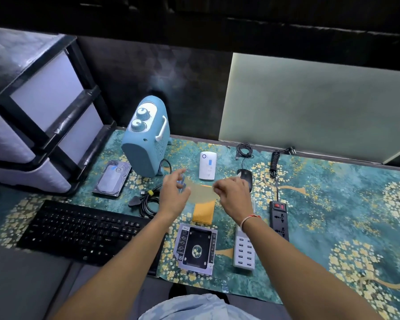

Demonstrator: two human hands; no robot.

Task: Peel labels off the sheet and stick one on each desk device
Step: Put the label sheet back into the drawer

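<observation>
A thin see-through label sheet (200, 192) hangs in the air between my two hands above the desk. Small blue labels (182, 182) show at its left edge. My left hand (173, 196) holds that edge with its fingers spread. My right hand (233, 195) pinches the sheet's right edge with thumb and forefinger. Devices lie around: a blue heater (146, 139), a hard drive (112, 179) with a blue mark on it, a white box (207, 166) with a blue patch, a black mouse (246, 176) partly behind my right hand, and a black keyboard (83, 232).
Under my hands lies an orange pad (203, 212). A drive caddy (195, 248), a white multi-port charger (244, 250) and a black power strip (280, 219) sit near the front. Coiled black cables (148, 202) lie left of my hands. A drawer unit (39, 125) stands at the left.
</observation>
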